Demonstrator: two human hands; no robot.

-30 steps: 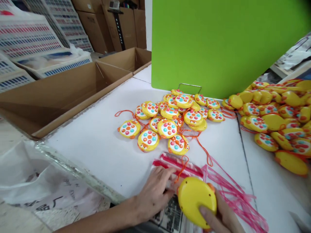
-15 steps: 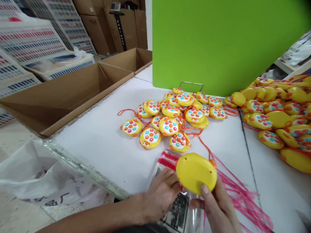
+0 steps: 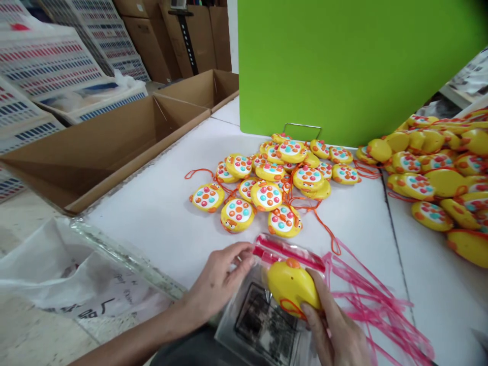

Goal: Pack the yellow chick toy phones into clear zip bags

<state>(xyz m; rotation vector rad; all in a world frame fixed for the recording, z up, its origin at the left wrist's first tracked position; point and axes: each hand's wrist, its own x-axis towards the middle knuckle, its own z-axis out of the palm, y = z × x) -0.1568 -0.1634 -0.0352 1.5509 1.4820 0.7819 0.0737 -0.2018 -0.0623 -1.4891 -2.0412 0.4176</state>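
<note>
A yellow duck-shaped toy (image 3: 293,283) is gripped in my right hand (image 3: 335,325), its plain back toward me and its orange cord looped at the lower end. It is held over a clear plastic bag (image 3: 229,325) with a pink strip along the top; whether it is inside the bag I cannot tell. At the bag's upper left edge, my left hand (image 3: 223,277) pinches the plastic between thumb and fingers. Beyond lies a pile of similar duck toys (image 3: 267,196) with coloured dots on white faces and orange cords.
Pink plastic strips (image 3: 385,305) lie on the white table (image 3: 160,218) at right. A larger heap of duck toys (image 3: 444,183) fills the far right. An upright green board (image 3: 343,66) stands behind. Open cardboard boxes (image 3: 114,137) line the left edge, near stacked white crates (image 3: 41,56).
My right hand has turned the duck toy and brought it down and left over the bag. My left hand has moved up and left to the bag's edge.
</note>
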